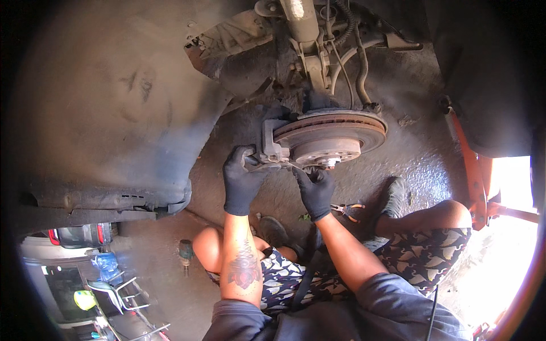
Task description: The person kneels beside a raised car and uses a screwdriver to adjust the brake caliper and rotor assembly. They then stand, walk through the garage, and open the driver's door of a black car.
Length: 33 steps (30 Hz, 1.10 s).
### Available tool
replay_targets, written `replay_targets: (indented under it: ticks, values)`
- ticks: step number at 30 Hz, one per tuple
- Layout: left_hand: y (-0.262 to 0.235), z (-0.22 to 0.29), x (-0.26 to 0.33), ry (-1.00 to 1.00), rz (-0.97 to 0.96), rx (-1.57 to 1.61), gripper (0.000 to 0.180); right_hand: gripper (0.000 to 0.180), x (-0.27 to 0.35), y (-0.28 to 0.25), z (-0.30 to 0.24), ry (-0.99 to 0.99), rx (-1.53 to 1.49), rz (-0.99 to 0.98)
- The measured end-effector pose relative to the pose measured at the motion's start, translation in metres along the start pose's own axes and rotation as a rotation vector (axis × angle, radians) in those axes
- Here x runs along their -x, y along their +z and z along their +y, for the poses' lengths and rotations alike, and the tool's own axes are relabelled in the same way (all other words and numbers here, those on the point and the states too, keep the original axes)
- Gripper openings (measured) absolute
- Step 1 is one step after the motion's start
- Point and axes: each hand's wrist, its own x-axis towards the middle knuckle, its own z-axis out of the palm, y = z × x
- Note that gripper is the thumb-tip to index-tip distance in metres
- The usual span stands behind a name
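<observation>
A brake disc [372, 133] with a rusty rim and a round hub is in front of me, and a brake caliper [270, 139] sits at its left edge. My left hand [243, 179], in a black glove, is closed round the caliper's outer lower part. My right hand [316, 192], gloved too, pinches the end of a thin wire-like metal piece [298, 166] just below the hub. That piece runs left toward the caliper. The gloves hide its ends and my fingertips.
A suspension strut [301, 23] and hoses rise behind the disc. Fender panels flank it. A red jack [473, 170] stands at right. Pliers [347, 211] lie on the floor by my right forearm; a green power tool [185, 253] stands at left, with a chair [114, 292] farther off.
</observation>
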Motion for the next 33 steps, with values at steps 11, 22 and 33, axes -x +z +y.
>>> replay_targets:
  ticks: [11, 22, 33]
  values:
    - [0.005, 0.004, 0.002, 0.085, 0.026, -0.062, 0.05, 0.029, -0.006, 0.003, 0.009, 0.173, -0.19, -0.096]
    - [0.022, -0.006, 0.011, 0.063, 0.124, -0.079, 0.067, 0.025, -0.006, -0.006, 0.001, 0.11, -0.065, -0.099]
    - [0.03, 0.005, 0.011, 0.065, 0.161, -0.043, 0.058, 0.023, 0.003, 0.005, -0.003, 0.172, -0.086, 0.004]
